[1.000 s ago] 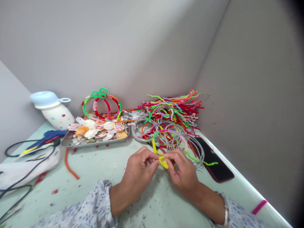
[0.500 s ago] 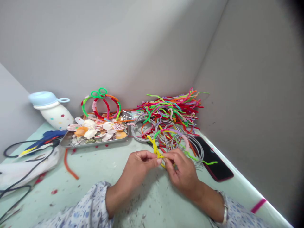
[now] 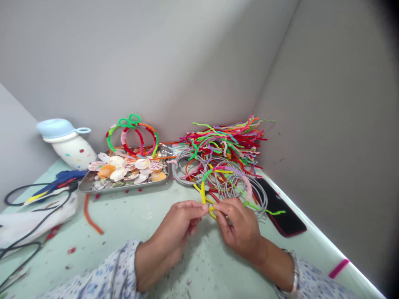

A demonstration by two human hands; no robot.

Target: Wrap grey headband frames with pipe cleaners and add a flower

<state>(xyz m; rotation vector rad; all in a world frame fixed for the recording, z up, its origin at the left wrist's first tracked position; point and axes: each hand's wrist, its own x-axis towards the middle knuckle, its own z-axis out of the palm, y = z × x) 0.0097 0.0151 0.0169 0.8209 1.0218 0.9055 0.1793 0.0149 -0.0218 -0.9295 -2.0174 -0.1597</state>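
Note:
A hoop (image 3: 240, 176) wrapped in green, magenta, lilac and pale pink pipe cleaner arcs up from between my hands. Its left side carries a yellow pipe cleaner (image 3: 203, 193), whose lower part runs in a small curve between my fingers. My left hand (image 3: 177, 226) pinches this yellow piece between thumb and forefinger at the hoop's lower left. Just to the right, the thumb and forefinger of my right hand (image 3: 238, 226) are closed on the yellow strand as well. My fingertips hide exactly where the strand meets the hoop.
Behind lie grey wire coils (image 3: 187, 170) and a heap of pipe cleaners (image 3: 224, 143). A metal tray (image 3: 124, 189) of shells stands left, with finished hoops (image 3: 124, 143) at its back. A bottle (image 3: 73, 151), cables (image 3: 31, 238) and a phone (image 3: 283, 211) flank the table.
The yellow strand now lies closer along the hoop's left side instead of bunched at my fingertips. My left hand has turned slightly, its lower fingers curling. The right hand has barely moved.

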